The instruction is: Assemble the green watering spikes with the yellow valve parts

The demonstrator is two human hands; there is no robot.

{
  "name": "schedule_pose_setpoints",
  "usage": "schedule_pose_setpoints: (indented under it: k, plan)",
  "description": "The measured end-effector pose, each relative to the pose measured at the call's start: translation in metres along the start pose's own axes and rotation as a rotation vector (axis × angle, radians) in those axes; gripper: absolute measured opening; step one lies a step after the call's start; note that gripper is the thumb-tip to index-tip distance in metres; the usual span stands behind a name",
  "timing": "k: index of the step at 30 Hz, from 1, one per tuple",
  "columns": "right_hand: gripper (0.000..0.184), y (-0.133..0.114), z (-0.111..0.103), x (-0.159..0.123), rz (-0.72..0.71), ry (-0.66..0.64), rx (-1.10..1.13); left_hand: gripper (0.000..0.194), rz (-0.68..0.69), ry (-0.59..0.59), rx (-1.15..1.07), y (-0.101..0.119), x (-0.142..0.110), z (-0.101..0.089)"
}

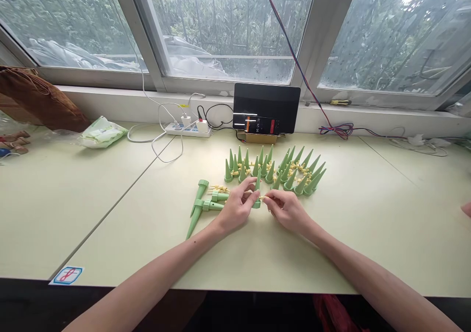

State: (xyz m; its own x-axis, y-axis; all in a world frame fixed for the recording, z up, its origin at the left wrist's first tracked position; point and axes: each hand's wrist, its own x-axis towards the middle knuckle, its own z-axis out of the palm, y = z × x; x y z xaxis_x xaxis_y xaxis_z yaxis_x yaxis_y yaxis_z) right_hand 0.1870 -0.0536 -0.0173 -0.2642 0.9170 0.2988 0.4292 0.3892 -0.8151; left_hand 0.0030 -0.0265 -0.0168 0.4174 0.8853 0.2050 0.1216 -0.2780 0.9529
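From the head view, a pale green table (pixel 110 214) is stretching along a wall of rain-streaked windows (pixel 228 23), with a power strip (pixel 188 129) and a dark tablet (pixel 266 107) sitting by the sill. The left hand (pixel 237 208) is pinching a green cone (pixel 257 192) upright near the table's middle, while the right hand (pixel 287 208) is closing its fingertips on a small yellow piece (pixel 262 197) touching the cone's base. A cluster of cones (pixel 274 171) is standing just behind; assembled spikes (pixel 202 204) are lying to the left.
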Motion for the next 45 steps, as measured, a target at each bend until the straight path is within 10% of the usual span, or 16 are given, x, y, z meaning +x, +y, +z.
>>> schedule_pose_setpoints:
  k: [9,16,33,45]
  plan:
    - [0.040,-0.006,-0.009,0.005,0.583,-0.263,0.736,0.031,0.117,-0.036,0.230,-0.004,-0.002,-0.002]
    - [0.030,-0.001,-0.017,0.010,0.748,-0.366,0.975,0.033,0.148,-0.066,0.295,0.002,-0.003,-0.002]
    - [0.028,0.004,-0.002,0.001,-0.129,0.074,-0.095,0.040,-0.197,-0.032,-0.347,0.017,0.002,-0.001]
    - [0.028,0.008,0.003,-0.001,-0.201,0.156,-0.131,0.035,-0.054,-0.045,-0.123,0.006,-0.002,0.003]
